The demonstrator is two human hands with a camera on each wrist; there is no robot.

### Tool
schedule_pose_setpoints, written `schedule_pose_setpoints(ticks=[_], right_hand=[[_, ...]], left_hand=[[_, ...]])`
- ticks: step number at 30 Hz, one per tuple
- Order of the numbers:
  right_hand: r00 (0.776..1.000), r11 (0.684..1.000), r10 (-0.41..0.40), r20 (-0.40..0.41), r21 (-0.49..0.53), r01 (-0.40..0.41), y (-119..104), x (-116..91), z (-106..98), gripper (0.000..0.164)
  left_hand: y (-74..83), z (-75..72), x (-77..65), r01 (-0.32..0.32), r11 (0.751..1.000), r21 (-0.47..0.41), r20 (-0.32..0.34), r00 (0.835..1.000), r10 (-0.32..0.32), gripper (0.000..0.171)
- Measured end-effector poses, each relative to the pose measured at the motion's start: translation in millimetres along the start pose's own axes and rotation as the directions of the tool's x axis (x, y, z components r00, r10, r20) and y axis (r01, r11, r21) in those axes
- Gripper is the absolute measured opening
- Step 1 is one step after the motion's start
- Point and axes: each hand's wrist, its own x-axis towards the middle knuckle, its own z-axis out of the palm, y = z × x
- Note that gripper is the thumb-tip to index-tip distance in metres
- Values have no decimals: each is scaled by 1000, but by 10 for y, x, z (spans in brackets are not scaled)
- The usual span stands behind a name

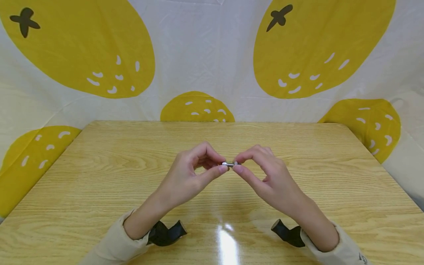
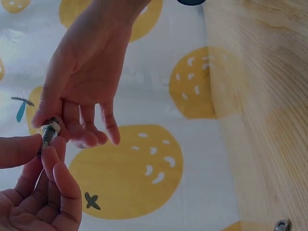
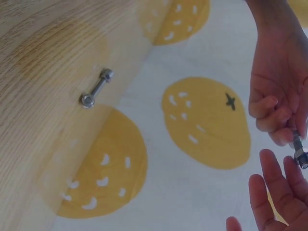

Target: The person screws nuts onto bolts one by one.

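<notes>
A small silver bolt (image 1: 229, 164) lies nearly level between my two hands, above the table. My left hand (image 1: 185, 175) pinches one end of it between thumb and fingers. At the other end, my right hand (image 1: 269, 176) pinches the nut (image 1: 236, 163) with thumb and index finger. Threads show on the shank beside the nut (image 2: 51, 126) in the left wrist view. In the right wrist view the nut (image 3: 301, 159) sits at the frame's right edge. The fingers partly cover both ends.
Another bolt with a nut (image 3: 97, 88) lies on the wooden table (image 3: 43, 72) in the right wrist view; a metal end (image 2: 282, 225) shows at the left wrist view's bottom. Black devices (image 1: 167, 233) sit at both wrists. A lemon-patterned cloth (image 1: 205, 55) hangs behind.
</notes>
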Motion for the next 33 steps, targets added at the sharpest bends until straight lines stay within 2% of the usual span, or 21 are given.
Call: schedule_pose_setpoints(ticks=[5,9,12,14,17,22,25,30,33], right_hand=[[999,999,-32,-13,2,32,9,16,9,8],[1000,1000,9,4,-4,-9,8,12,-2,9],[999,999,42,14,-18,-42,0,0,-13,22],[999,999,35,15,-19,-35,-5,3,-15,30],[1000,1000,8,14,-10,-8,-15,13,-18,31],[999,1000,19,30,6,-19,-21,12,-21,32],[1000,1000,8,24,8,-8,-12,8,-15,27],[1000,1000,-26,-5,12,26,2,9,9,10],[1000,1000,-5,-6,6,5,7,6,12,8]], left_hand=[[11,4,-3,-6,1000,8,3,1000,6,10],[1,2,1,-2,1000,10,-3,1000,2,9],[-9,-1,5,3,1000,9,-6,1000,-3,9],[-19,-1,7,3,1000,6,-6,1000,-3,9],[-24,-2,9,1,1000,5,-6,1000,-1,9],[-23,-6,7,3,1000,9,-5,1000,-3,9],[-21,-6,5,5,1000,9,-5,1000,-5,9],[-19,-4,6,9,1000,4,-5,1000,-9,9],[-20,-5,5,9,1000,2,-5,1000,-9,9]])
